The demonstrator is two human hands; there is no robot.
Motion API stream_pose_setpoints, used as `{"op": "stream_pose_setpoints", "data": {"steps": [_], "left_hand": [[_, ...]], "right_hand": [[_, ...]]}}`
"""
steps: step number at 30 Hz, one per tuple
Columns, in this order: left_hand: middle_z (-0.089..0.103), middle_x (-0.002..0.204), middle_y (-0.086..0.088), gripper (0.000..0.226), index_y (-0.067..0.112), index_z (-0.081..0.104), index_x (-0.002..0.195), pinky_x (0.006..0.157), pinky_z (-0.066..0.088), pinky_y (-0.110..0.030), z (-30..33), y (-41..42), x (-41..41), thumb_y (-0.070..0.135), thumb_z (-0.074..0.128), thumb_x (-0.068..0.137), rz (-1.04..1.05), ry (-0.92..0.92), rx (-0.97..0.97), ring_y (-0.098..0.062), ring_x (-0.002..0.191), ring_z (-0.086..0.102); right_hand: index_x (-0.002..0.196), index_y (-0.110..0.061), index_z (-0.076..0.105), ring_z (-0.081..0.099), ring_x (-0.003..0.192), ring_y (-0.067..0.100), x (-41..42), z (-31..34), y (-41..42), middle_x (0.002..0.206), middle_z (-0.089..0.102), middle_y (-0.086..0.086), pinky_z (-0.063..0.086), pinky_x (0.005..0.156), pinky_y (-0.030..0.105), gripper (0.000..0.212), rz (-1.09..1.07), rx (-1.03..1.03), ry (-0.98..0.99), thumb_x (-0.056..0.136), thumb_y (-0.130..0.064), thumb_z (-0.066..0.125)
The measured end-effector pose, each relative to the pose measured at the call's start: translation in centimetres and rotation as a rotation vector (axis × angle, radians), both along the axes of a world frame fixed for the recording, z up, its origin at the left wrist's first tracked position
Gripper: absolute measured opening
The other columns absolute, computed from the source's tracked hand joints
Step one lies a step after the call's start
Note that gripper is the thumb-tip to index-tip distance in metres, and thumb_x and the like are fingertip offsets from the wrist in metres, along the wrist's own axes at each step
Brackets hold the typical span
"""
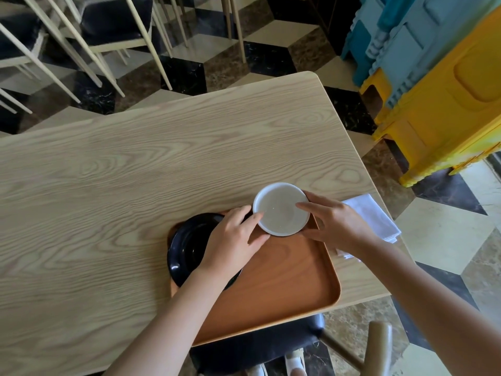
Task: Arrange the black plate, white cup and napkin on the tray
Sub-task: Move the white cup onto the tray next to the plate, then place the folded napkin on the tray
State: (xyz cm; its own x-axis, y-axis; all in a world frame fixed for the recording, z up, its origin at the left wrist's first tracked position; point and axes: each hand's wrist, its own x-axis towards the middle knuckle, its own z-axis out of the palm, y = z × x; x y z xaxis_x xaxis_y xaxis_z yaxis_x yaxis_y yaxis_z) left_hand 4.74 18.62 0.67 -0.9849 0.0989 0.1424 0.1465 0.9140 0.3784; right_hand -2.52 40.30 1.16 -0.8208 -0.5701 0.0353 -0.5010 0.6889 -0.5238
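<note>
Where forearm crosses, black plate (187, 244) half hidden on tray (292, 280)

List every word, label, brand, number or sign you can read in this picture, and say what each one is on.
None: no readable text appears anywhere in this view.
The white cup, black plate, tray, napkin and table are all plain.
The yellow and blue stacked stools show moulded shapes only, no lettering.

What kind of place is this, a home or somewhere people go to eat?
Probably a café or restaurant dining room. Several matching chairs are grouped beyond the wooden table, the floor is patterned polished stone, and a serving tray is being set with a white cup.
</note>
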Motion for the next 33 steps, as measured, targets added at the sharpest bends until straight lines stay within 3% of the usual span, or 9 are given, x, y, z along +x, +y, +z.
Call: {"op": "stream_pose_setpoints", "data": {"steps": [6, 9, 15, 17, 21, 26, 29, 33], "left_hand": [[0.066, 0.102, -0.013, 0.039, 0.007, 0.065, 0.106, 0.071, 0.055, -0.033, 0.4, 0.2, 0.2, 0.025, 0.076, 0.073, -0.011, -0.023, -0.003, -0.028, 0.09, 0.065], [0.063, 0.116, -0.017, 0.043, 0.006, 0.06, 0.116, 0.084, 0.053, -0.036, 1.1, 0.5, 0.5, 0.029, 0.068, 0.081, -0.013, -0.049, -0.028, -0.029, 0.105, 0.062], [0.064, 0.115, -0.013, 0.033, 0.002, 0.06, 0.115, 0.094, 0.049, -0.033, 2.7, 3.0, 2.0, 0.021, 0.05, 0.091, -0.025, 0.222, 0.109, -0.023, 0.108, 0.06], [0.064, 0.116, -0.012, 0.033, 0.004, 0.059, 0.117, 0.095, 0.047, -0.033, 2.7, 5.4, 2.3, 0.021, 0.05, 0.09, -0.096, 0.238, 0.143, -0.022, 0.109, 0.058], [0.053, 0.134, -0.014, 0.045, 0.009, 0.048, 0.131, 0.105, 0.039, -0.039, 0.9, 10.9, 2.3, 0.027, 0.048, 0.09, -0.28, 0.105, 0.036, -0.025, 0.127, 0.046], [0.017, 0.154, -0.018, 0.061, 0.022, 0.018, 0.145, 0.113, 0.018, -0.048, -1.9, 14.8, 1.3, 0.039, 0.043, 0.091, -0.33, -0.159, -0.207, -0.027, 0.142, 0.013], [0.005, 0.156, -0.018, 0.06, 0.027, 0.013, 0.145, 0.114, 0.0, -0.049, -2.8, 15.4, 1.0, 0.044, 0.036, 0.093, -0.34, -0.282, -0.251, -0.026, 0.143, -0.003], [0.002, 0.155, -0.021, 0.063, 0.022, 0.011, 0.146, 0.113, -0.006, -0.051, -3.3, 15.7, 1.0, 0.048, 0.032, 0.093, -0.332, -0.306, -0.342, -0.028, 0.143, -0.006]], "right_hand": [[0.113, -0.013, 0.062, 0.062, 0.102, 0.031, 0.2, 0.2, 0.0, 0.13, 0.057, 0.01, 0.053, 0.073, 0.039, 0.058, 0.035, 0.032, 0.051, 0.06, -0.019, 0.084], [0.116, -0.007, 0.061, 0.063, 0.1, 0.033, 0.5, 0.5, 0.2, 0.124, 0.061, 0.015, 0.053, 0.078, 0.041, 0.059, 0.053, 0.028, 0.097, 0.062, -0.015, 0.083], [0.107, -0.004, 0.065, 0.061, 0.102, 0.026, 1.8, 0.5, 4.4, 0.111, 0.068, 0.013, 0.046, 0.086, 0.03, 0.033, -0.246, -0.114, 0.227, 0.075, -0.008, 0.073], [0.11, -0.001, 0.063, 0.058, 0.109, 0.032, 1.7, -0.1, 6.5, 0.117, 0.064, 0.018, 0.044, 0.094, 0.037, 0.035, -0.309, -0.068, 0.22, 0.077, -0.007, 0.07], [0.128, -0.003, 0.049, 0.035, 0.133, 0.036, 1.7, -1.4, 9.3, 0.14, 0.044, 0.022, 0.038, 0.103, 0.054, 0.053, -0.289, 0.111, 0.129, 0.08, -0.015, 0.068], [0.142, -0.013, 0.028, 0.01, 0.142, 0.025, 2.5, -2.9, 10.8, 0.154, 0.016, 0.013, 0.024, 0.113, 0.044, 0.061, -0.255, 0.254, -0.039, 0.089, -0.029, 0.055], [0.136, -0.012, 0.04, 0.021, 0.14, 0.028, 2.7, -3.3, 11.1, 0.153, 0.022, 0.013, 0.031, 0.108, 0.042, 0.052, -0.306, 0.199, -0.159, 0.088, -0.024, 0.058], [0.115, -0.006, 0.059, 0.048, 0.117, 0.036, 2.0, -2.7, 10.9, 0.131, 0.052, 0.018, 0.04, 0.094, 0.039, 0.034, -0.456, -0.043, -0.166, 0.081, -0.002, 0.061]]}}
